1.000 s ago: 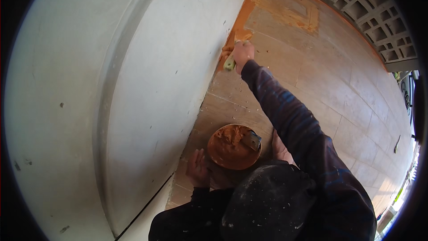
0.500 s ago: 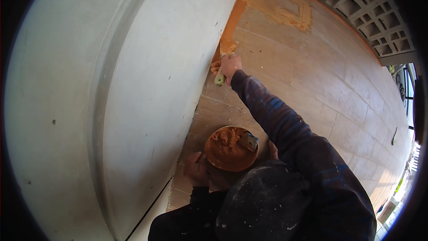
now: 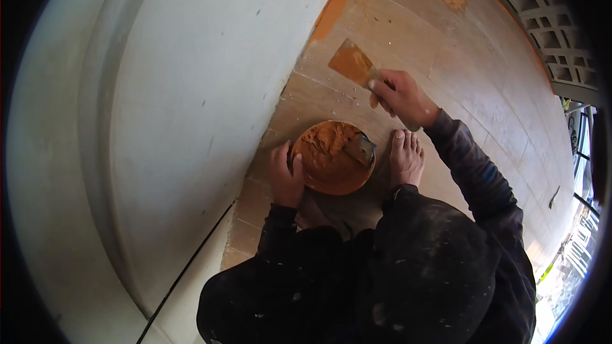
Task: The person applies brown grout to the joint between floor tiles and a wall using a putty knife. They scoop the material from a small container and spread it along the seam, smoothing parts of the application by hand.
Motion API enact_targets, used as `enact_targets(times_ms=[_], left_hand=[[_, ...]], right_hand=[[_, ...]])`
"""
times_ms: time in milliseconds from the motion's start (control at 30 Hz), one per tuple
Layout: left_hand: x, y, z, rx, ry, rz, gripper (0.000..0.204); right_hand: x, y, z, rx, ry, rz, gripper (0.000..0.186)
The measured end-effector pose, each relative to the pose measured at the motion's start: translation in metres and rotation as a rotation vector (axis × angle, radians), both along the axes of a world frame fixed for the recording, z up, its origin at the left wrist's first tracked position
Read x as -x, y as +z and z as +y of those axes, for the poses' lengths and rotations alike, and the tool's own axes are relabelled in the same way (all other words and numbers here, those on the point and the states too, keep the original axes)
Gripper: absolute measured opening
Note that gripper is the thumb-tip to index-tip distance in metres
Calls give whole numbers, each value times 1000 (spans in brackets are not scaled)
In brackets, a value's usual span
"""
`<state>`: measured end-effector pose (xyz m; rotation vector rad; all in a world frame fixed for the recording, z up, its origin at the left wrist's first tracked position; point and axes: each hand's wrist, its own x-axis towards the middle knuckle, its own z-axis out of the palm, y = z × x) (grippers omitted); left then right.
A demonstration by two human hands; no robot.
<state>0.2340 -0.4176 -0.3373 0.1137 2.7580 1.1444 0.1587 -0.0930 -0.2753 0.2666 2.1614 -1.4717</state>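
My right hand [image 3: 408,97] is closed round the handle of a putty knife [image 3: 352,64]. The knife's wide blade, smeared with orange-brown paste, is raised over the floor and points up and to the left. Below it stands a round tub [image 3: 349,192] of thick orange-brown paste [image 3: 325,156], lumpy at the far side and smoother near me. A second flat-bladed tool [image 3: 361,148] rests in the paste at the tub's right side. My left hand [image 3: 285,175] grips the tub's left rim, thumb on the edge; its fingers are partly hidden.
A pale wall [image 3: 191,89] rises close on the left. Orange coating [image 3: 341,0] covers the floor strip along its far base. Tiled floor [image 3: 472,89] stretches right, towards a pierced block screen [image 3: 542,19]. My bare foot [image 3: 407,160] stands right of the tub.
My right hand has drawn the putty knife back from the wall's base, towards me and right. My left hand now has its thumb on the tub's rim.
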Motion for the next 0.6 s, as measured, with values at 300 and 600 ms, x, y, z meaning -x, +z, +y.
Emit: enact_targets(times_ms=[300, 600], left_hand=[[7, -2, 0, -284, -133, -152, 40], [10, 2, 11, -323, -200, -187, 45]], right_hand=[[-124, 27, -28, -759, 578, 563, 38], [-115, -10, -37, -818, 599, 585, 38]])
